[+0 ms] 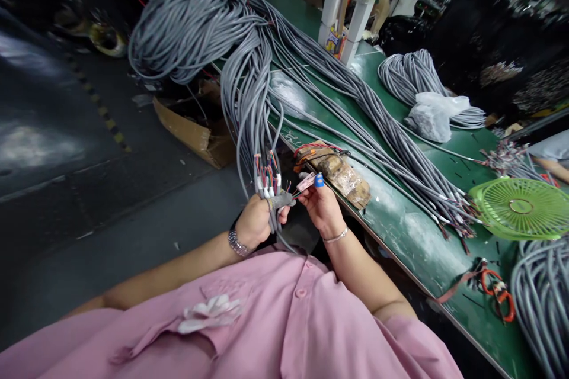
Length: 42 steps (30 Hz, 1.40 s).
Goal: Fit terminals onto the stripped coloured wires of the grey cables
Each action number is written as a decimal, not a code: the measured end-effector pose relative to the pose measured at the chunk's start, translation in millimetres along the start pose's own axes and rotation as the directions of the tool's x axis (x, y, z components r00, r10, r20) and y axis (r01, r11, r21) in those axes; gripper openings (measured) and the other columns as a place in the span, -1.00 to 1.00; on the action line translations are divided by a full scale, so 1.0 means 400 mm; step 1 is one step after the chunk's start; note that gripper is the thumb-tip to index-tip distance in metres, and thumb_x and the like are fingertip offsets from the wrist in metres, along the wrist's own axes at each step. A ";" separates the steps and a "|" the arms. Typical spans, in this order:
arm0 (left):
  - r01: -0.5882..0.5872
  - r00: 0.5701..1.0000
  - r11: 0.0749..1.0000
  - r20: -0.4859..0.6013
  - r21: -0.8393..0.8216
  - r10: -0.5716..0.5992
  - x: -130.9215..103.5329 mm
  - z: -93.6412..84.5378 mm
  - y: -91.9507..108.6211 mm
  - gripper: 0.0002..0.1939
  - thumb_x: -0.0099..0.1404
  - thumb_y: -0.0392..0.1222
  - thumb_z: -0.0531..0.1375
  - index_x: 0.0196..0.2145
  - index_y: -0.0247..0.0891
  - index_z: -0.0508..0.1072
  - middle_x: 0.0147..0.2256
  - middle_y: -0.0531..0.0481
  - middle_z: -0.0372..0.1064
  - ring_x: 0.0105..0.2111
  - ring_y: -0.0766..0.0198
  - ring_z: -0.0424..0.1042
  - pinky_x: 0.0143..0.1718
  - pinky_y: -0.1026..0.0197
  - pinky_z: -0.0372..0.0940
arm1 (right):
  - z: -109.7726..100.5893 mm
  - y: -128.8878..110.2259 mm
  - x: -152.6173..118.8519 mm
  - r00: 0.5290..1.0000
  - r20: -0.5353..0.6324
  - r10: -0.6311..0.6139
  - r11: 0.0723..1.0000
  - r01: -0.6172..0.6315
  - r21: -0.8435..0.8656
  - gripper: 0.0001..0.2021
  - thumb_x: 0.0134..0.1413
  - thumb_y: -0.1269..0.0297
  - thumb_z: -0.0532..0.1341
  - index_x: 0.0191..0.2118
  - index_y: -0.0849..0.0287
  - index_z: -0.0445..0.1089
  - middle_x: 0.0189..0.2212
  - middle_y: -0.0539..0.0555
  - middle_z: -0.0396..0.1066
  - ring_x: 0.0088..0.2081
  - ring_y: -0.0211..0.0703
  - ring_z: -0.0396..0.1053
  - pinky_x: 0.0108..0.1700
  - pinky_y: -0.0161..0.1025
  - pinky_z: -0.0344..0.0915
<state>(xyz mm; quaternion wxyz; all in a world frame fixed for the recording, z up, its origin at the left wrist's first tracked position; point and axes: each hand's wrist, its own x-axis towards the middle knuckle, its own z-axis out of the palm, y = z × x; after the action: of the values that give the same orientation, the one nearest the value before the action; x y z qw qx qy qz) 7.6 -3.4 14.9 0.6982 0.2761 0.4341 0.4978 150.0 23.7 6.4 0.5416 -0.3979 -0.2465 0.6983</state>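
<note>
Cables (246, 74), grey and smooth, droop in a thick bundle over the edge of the green desk (418, 243); their stripped ends show thin red, blue, green and white wires (269, 176). In front of the desk, the left hand (255, 222) has its fingers clenched around the cables near those ends. The right hand (323, 208), one digit wrapped in blue, pinches a small pinkish piece (306, 182). Lettering on the yellow packet (332, 40) is too small to read.
</note>
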 end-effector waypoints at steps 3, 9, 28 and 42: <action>0.011 1.000 1.000 -0.009 0.020 -0.011 0.004 0.004 -0.007 -0.82 -0.02 -0.20 0.31 -0.60 -0.33 0.42 -0.72 0.09 0.27 -0.73 0.43 0.20 -0.71 0.36 0.14 | -0.002 0.004 0.001 1.000 -0.004 -0.012 1.000 0.012 0.016 -0.60 -0.07 -0.12 0.31 -0.35 0.16 0.45 -0.51 -0.03 0.31 -0.48 -0.32 0.21 -0.36 -0.34 0.31; 0.006 1.000 0.999 -0.006 0.037 -0.006 0.001 0.003 -0.013 -0.81 -0.02 -0.19 0.33 -0.59 -0.33 0.42 -0.71 0.09 0.27 -0.72 0.43 0.21 -0.71 0.36 0.13 | -0.004 0.004 -0.004 0.999 0.036 0.028 0.996 -0.031 0.085 -0.60 -0.06 -0.11 0.31 -0.33 0.17 0.45 -0.46 -0.03 0.36 -0.50 -0.37 0.22 -0.41 -0.39 0.31; -0.037 0.998 0.999 0.054 -0.026 0.038 0.013 -0.012 -0.005 -0.81 0.02 -0.20 0.29 -0.62 -0.32 0.40 -0.72 0.09 0.26 -0.73 0.42 0.20 -0.70 0.34 0.10 | -0.008 0.012 0.009 0.997 -0.036 -0.068 0.997 0.066 -0.047 -0.62 -0.09 -0.07 0.34 -0.43 0.19 0.37 -0.58 -0.09 0.29 -0.57 -0.40 0.16 -0.47 -0.39 0.23; -0.034 0.997 0.999 0.072 -0.023 0.035 0.026 -0.021 -0.017 -0.80 0.04 -0.19 0.29 -0.61 -0.32 0.41 -0.72 0.08 0.27 -0.74 0.42 0.19 -0.71 0.34 0.11 | -0.005 0.020 0.018 0.999 0.003 -0.045 0.998 0.045 0.031 -0.56 -0.02 -0.20 0.24 -0.38 0.16 0.41 -0.54 -0.04 0.32 -0.51 -0.33 0.21 -0.41 -0.36 0.28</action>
<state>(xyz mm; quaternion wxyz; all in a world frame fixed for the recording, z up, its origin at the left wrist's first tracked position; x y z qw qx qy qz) 4.6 3.4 2.1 0.7079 0.2938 0.3980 0.5042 146.6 28.1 -3.1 0.5630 -0.3824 -0.2457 0.6903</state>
